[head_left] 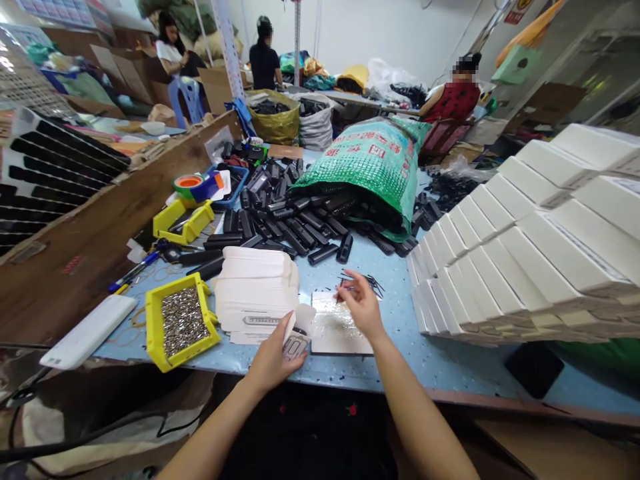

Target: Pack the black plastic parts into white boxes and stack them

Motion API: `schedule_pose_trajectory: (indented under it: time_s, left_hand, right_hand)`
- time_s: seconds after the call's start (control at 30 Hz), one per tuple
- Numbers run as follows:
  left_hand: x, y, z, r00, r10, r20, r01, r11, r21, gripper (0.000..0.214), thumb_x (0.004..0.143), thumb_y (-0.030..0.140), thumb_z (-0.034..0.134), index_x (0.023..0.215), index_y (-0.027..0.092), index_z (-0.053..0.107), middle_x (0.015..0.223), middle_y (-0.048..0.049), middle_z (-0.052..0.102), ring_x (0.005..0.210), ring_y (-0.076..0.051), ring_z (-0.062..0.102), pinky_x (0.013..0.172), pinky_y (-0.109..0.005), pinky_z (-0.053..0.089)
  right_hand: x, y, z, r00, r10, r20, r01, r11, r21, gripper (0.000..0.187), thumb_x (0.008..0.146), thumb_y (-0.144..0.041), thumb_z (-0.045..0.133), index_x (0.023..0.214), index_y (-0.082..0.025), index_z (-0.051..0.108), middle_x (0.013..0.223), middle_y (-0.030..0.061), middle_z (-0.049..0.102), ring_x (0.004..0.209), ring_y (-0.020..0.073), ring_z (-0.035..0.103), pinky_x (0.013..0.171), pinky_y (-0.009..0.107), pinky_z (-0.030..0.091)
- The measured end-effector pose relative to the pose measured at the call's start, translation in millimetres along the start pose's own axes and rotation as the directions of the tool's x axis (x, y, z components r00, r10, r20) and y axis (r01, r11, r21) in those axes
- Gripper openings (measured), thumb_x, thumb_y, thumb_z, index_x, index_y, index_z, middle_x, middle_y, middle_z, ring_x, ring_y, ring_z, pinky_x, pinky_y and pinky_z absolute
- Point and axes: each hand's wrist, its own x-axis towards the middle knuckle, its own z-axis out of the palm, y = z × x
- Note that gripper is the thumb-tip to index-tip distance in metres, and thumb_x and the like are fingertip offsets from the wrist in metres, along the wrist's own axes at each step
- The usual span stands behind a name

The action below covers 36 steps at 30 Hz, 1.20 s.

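Observation:
My left hand [270,357] is closed around a small white cardboard box [304,321], its top flaps up and something dark showing inside. Over a shiny white board [327,337], my right hand [364,308] pinches what looks like a thin black stick [341,289], too small to name surely. Behind those fingers lie several similar thin black sticks [376,285]. A stack of flat, unfolded white cartons [257,277] is just left of the held box. Farther left stands a yellow bin [153,333] full of small metal screw-like parts [184,320].
Black plastic cases [295,233] spill from a green woven sack [370,160]. Closed white boxes [520,260] are piled high on the right. A smaller yellow bin [197,223], tape rolls [190,183] and a white power strip [90,330] lie left. Other people sit farther back.

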Motion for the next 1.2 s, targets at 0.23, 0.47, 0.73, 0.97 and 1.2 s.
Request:
schedule_pose_trajectory:
  time_s: [0.23, 0.47, 0.73, 0.97, 1.2]
  left_hand:
    - [-1.0, -9.1, 8.8, 0.994, 0.071, -0.084, -0.073, 0.997, -0.025, 0.075, 0.074, 0.027, 0.064, 0.141, 0.021, 0.031, 0.132, -0.0123, 0.057, 0.116, -0.026, 0.059, 0.095, -0.04, 0.049]
    - [3.8, -3.8, 3.7, 0.996, 0.063, -0.059, -0.061, 0.998, 0.036, 0.071, 0.075, 0.025, 0.064, 0.14, 0.024, 0.035, 0.135, -0.0093, 0.054, 0.12, -0.024, 0.055, 0.099, -0.039, 0.046]
    - [-3.9, -8.9, -6.1, 0.98, 0.186, 0.065, -0.193, 0.971, 0.138, 0.069, 0.078, 0.023, 0.06, 0.141, 0.031, 0.034, 0.128, -0.0072, 0.057, 0.114, -0.025, 0.059, 0.092, -0.04, 0.051]
    - [-3.3, -15.0, 1.6, 0.979, 0.187, -0.085, -0.187, 0.982, 0.014, 0.062, 0.075, 0.025, 0.065, 0.132, 0.025, 0.043, 0.126, -0.0074, 0.059, 0.114, -0.023, 0.059, 0.097, -0.038, 0.048]
    - [7.6, -6.7, -1.2, 0.985, 0.161, 0.065, -0.16, 0.987, -0.023, 0.054, 0.072, 0.028, 0.067, 0.122, 0.024, 0.047, 0.125, -0.0087, 0.06, 0.111, -0.024, 0.06, 0.095, -0.039, 0.047]
  right_hand:
    - [-63.4, -42.9, 44.3, 0.932, -0.363, -0.008, 0.359, 0.924, -0.135, 0.013, 0.082, -0.035, 0.068, 0.08, -0.021, 0.069, 0.093, 0.008, 0.064, 0.092, 0.0233, 0.057, 0.084, 0.041, 0.048]
    - [-35.7, -32.3, 20.0, 0.915, -0.404, -0.01, 0.402, 0.912, -0.079, 0.015, 0.094, -0.026, 0.052, 0.096, -0.02, 0.065, 0.089, 0.0051, 0.066, 0.084, 0.0178, 0.062, 0.077, 0.031, 0.051]
    - [-30.7, -68.4, -24.8, 0.661, -0.454, 0.597, 0.738, 0.538, -0.407, 0.02, 0.091, -0.01, 0.049, 0.089, -0.017, 0.067, 0.09, 0.0082, 0.062, 0.086, 0.0202, 0.057, 0.074, 0.032, 0.047]
    - [-27.6, -59.9, -7.4, 0.828, -0.338, 0.447, 0.367, 0.93, 0.024, 0.039, 0.087, -0.022, 0.055, 0.126, -0.027, 0.053, 0.101, 0.0028, 0.066, 0.078, 0.0144, 0.061, 0.074, 0.028, 0.049]
    - [-52.4, -16.8, 63.5, 0.97, 0.01, 0.242, -0.137, 0.846, 0.516, 0.046, 0.09, -0.047, 0.05, 0.128, -0.022, 0.051, 0.112, 0.0087, 0.063, 0.094, 0.019, 0.062, 0.08, 0.033, 0.053]
